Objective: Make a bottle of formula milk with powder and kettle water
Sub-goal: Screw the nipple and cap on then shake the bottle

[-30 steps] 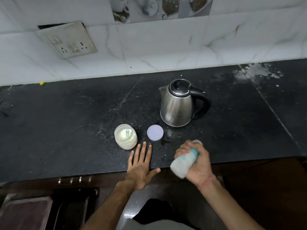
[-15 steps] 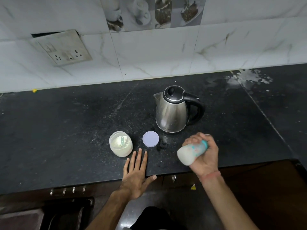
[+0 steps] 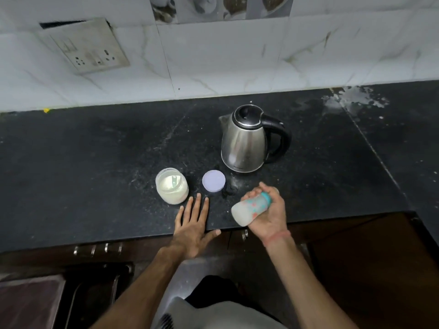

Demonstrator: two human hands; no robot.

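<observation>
Overhead, dusty black countertop (image 3: 95, 148), marble tiles (image 3: 237, 60).

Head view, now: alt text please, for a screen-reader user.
A right hand holds a milky baby bottle tilted over a black counter's edge; the left hand lies flat. Behind stand a steel kettle, an open powder jar and its lid.
</observation>
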